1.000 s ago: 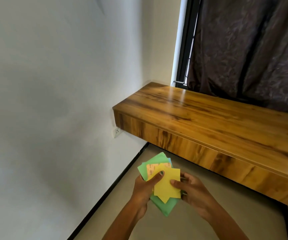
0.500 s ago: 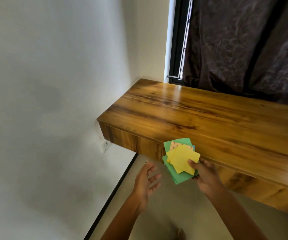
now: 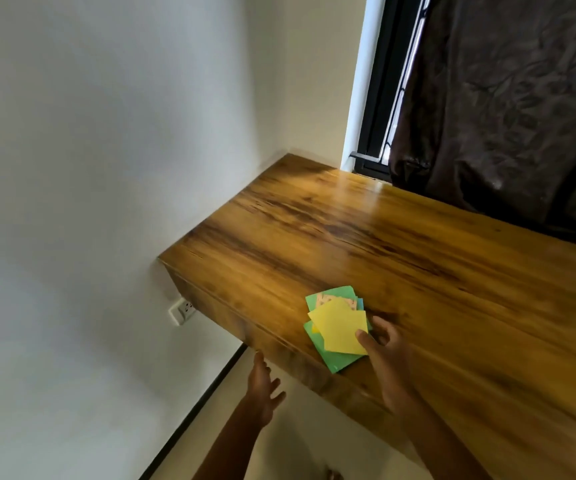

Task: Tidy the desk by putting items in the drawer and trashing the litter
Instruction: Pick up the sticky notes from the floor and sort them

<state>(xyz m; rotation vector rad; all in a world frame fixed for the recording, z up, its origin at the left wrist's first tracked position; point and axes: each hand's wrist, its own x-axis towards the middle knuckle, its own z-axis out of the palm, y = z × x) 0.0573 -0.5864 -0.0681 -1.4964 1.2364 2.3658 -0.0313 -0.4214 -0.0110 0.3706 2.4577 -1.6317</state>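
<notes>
Hands first, from the head view: the right hand [image 3: 385,344] pinches the near right corner of a fanned stack of coloured paper squares [image 3: 337,327], thumb on the top yellow sheet and fingers curled round the stack's right edge. The stack lies on, or just above, the wooden bench [image 3: 418,258], near its front edge, with a green corner overhanging. The left hand [image 3: 262,389] is free, fingers straight and spread, holding nothing, its fingertips up at the front face of the bench, at about 8 o'clock from the papers.

From the right hand the stack fans away toward 11 o'clock. The drawer front [image 3: 231,320], as I judge it, runs below the bench edge, and the left hand is the nearer one to pull it open while the right brings the papers.

A wall socket [image 3: 182,310] sits at 9 o'clock.
</notes>
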